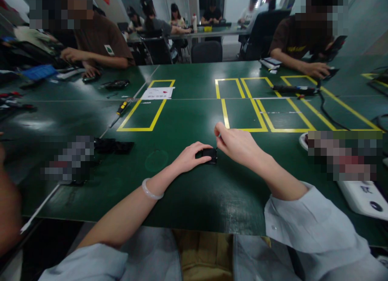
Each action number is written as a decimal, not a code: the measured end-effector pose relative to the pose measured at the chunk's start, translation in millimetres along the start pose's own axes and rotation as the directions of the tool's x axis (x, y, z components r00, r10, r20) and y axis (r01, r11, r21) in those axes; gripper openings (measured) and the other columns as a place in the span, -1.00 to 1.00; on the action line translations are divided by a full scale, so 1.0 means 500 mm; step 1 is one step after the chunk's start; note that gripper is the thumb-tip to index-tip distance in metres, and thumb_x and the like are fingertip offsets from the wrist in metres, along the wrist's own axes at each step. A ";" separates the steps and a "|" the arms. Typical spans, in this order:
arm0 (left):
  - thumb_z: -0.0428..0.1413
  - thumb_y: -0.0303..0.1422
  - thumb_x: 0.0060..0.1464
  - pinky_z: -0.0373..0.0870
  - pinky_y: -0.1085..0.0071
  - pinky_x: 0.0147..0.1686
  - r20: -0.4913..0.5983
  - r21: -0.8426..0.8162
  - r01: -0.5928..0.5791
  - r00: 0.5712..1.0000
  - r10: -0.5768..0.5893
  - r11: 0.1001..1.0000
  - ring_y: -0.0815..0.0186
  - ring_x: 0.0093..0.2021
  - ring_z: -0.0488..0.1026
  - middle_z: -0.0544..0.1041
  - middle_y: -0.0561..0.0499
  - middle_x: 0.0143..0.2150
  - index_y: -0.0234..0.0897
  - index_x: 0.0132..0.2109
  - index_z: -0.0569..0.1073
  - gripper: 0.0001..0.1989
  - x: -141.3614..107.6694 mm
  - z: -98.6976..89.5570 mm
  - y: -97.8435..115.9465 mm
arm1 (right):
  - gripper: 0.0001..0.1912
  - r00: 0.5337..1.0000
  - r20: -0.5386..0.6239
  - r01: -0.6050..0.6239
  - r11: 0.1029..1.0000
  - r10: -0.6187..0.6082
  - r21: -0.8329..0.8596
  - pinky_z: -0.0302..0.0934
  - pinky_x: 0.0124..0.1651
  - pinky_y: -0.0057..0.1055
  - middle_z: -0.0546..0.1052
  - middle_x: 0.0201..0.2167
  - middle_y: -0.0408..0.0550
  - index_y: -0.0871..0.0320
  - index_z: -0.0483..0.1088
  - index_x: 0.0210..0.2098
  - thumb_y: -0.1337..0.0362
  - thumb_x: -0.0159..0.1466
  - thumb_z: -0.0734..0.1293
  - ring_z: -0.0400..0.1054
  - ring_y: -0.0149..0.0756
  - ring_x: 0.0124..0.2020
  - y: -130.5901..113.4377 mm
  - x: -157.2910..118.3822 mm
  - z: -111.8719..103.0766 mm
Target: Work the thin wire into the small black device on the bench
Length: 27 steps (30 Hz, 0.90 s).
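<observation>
At nine o'clock on the green bench lie dark parts, with a yellow-and-black tool towards ten. Centrally, the left hand grasps a small black block between thumb and fingers. At its three o'clock edge, the right hand is curled, contents unclear. This seems close two-handed work, calling for steady left support.

Looks like a workshop to me: people sit along a long green worktable marked with yellow tape rectangles. Cables and a yellow-and-black screwdriver lie about on it.
</observation>
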<state>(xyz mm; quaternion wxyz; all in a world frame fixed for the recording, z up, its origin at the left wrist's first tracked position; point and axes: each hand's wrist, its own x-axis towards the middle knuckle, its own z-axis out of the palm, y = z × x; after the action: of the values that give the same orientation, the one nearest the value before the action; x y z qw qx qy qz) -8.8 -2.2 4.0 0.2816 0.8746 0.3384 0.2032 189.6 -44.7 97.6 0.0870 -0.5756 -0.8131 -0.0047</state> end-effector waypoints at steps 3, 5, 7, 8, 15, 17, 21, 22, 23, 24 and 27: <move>0.06 -0.11 0.18 0.31 0.30 0.00 -0.002 0.000 0.006 1.000 -0.006 1.000 0.20 -0.05 0.41 0.44 -0.03 -0.05 -0.16 0.10 0.40 -0.60 0.000 0.001 0.000 | -0.76 1.000 0.004 0.007 1.000 -0.007 -0.004 -0.18 -0.47 -0.42 0.55 -0.37 -0.05 0.13 0.23 -0.11 0.19 0.38 0.04 0.41 -0.28 -0.42 0.000 0.000 0.001; 0.06 -0.10 0.18 0.31 0.29 0.01 -0.006 -0.003 0.006 1.000 -0.006 1.000 0.20 -0.04 0.41 0.44 -0.03 -0.05 -0.15 0.10 0.41 -0.60 0.000 0.000 0.002 | -0.73 1.000 0.017 0.009 1.000 -0.009 -0.013 -0.18 -0.48 -0.42 0.55 -0.38 -0.05 0.13 0.24 -0.12 0.13 0.38 0.04 0.42 -0.26 -0.40 0.000 0.002 0.000; 0.06 -0.10 0.18 0.30 0.28 0.02 0.003 -0.007 0.006 1.000 -0.006 1.000 0.19 -0.04 0.41 0.44 -0.03 -0.04 -0.15 0.10 0.40 -0.60 0.000 -0.002 0.005 | -0.72 0.999 0.034 0.002 1.000 -0.001 -0.029 -0.19 -0.48 -0.42 0.55 -0.38 -0.04 0.12 0.24 -0.12 0.11 0.39 0.04 0.42 -0.25 -0.39 0.000 0.003 -0.001; 0.05 -0.10 0.19 0.30 0.28 0.01 0.011 -0.008 0.007 1.000 -0.007 1.000 0.19 -0.04 0.41 0.44 -0.03 -0.05 -0.15 0.10 0.40 -0.59 0.000 -0.004 0.007 | -0.72 0.999 0.040 -0.002 0.999 0.003 -0.035 -0.18 -0.48 -0.42 0.55 -0.38 -0.04 0.12 0.24 -0.11 0.13 0.39 0.04 0.42 -0.25 -0.39 0.000 0.003 -0.002; 0.05 -0.10 0.18 0.31 0.29 0.00 0.007 -0.003 0.004 1.000 -0.004 1.000 0.20 -0.05 0.41 0.44 -0.03 -0.06 -0.16 0.10 0.41 -0.60 0.000 -0.003 0.004 | -0.74 1.000 0.016 -0.004 1.000 0.004 -0.008 -0.16 -0.48 -0.41 0.54 -0.39 -0.07 0.14 0.21 -0.05 0.25 0.35 0.04 0.39 -0.28 -0.45 0.002 0.001 -0.001; 0.06 -0.10 0.18 0.31 0.30 -0.01 -0.002 -0.003 -0.004 1.000 0.004 1.000 0.21 -0.06 0.42 0.45 -0.02 -0.07 -0.16 0.09 0.41 -0.60 0.000 0.000 0.000 | -0.75 1.000 0.002 -0.003 1.000 0.003 -0.003 -0.16 -0.47 -0.41 0.55 -0.38 -0.07 0.14 0.21 -0.04 0.26 0.34 0.05 0.39 -0.28 -0.44 0.002 0.001 0.000; 0.06 -0.10 0.19 0.30 0.30 0.00 -0.007 -0.007 -0.007 1.000 0.007 1.000 0.22 -0.05 0.41 0.44 -0.02 -0.06 -0.16 0.10 0.40 -0.60 -0.001 0.002 -0.003 | -0.73 1.000 0.010 -0.006 1.000 0.006 -0.019 -0.16 -0.46 -0.41 0.55 -0.37 -0.05 0.13 0.23 -0.07 0.17 0.38 0.03 0.41 -0.26 -0.41 0.000 0.001 -0.001; 0.06 -0.10 0.19 0.30 0.30 0.01 -0.006 -0.008 -0.006 1.000 0.006 1.000 0.22 -0.05 0.41 0.44 -0.02 -0.06 -0.16 0.10 0.40 -0.59 -0.001 0.002 -0.003 | -0.72 1.000 0.018 -0.006 1.000 0.007 -0.025 -0.16 -0.46 -0.41 0.56 -0.37 -0.04 0.13 0.23 -0.08 0.14 0.38 0.03 0.42 -0.26 -0.40 0.000 0.002 -0.002; 0.06 -0.10 0.19 0.30 0.30 0.01 -0.004 -0.008 -0.004 1.000 0.004 1.000 0.22 -0.04 0.41 0.44 -0.02 -0.05 -0.16 0.11 0.40 -0.59 -0.001 0.001 -0.002 | -0.71 1.000 0.027 -0.008 0.999 0.009 -0.031 -0.16 -0.46 -0.41 0.56 -0.37 -0.04 0.12 0.24 -0.09 0.11 0.39 0.03 0.42 -0.25 -0.39 0.000 0.002 -0.003; 0.06 -0.10 0.19 0.29 0.30 0.01 0.001 -0.007 -0.002 1.000 0.002 1.000 0.21 -0.04 0.41 0.44 -0.02 -0.05 -0.15 0.11 0.40 -0.60 -0.001 0.000 -0.001 | -0.70 0.999 0.037 -0.012 0.999 0.014 -0.038 -0.16 -0.47 -0.41 0.56 -0.37 -0.04 0.12 0.24 -0.10 0.10 0.39 0.03 0.42 -0.24 -0.38 0.000 0.002 -0.003; 0.05 -0.10 0.19 0.30 0.30 0.01 0.018 -0.008 0.007 1.000 -0.007 1.000 0.20 -0.03 0.41 0.44 -0.03 -0.06 -0.15 0.11 0.40 -0.60 0.000 -0.003 0.003 | -0.72 0.998 0.054 -0.022 0.999 0.025 -0.049 -0.17 -0.48 -0.41 0.56 -0.38 -0.04 0.12 0.24 -0.08 0.14 0.39 0.02 0.43 -0.24 -0.39 0.000 0.004 -0.003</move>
<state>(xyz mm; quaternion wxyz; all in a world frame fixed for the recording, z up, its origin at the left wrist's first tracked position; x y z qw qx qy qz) -8.8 -2.7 6.1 0.2890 0.8740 0.3379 0.1959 189.3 -43.2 99.2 0.0506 -0.5871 -0.8079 -0.0077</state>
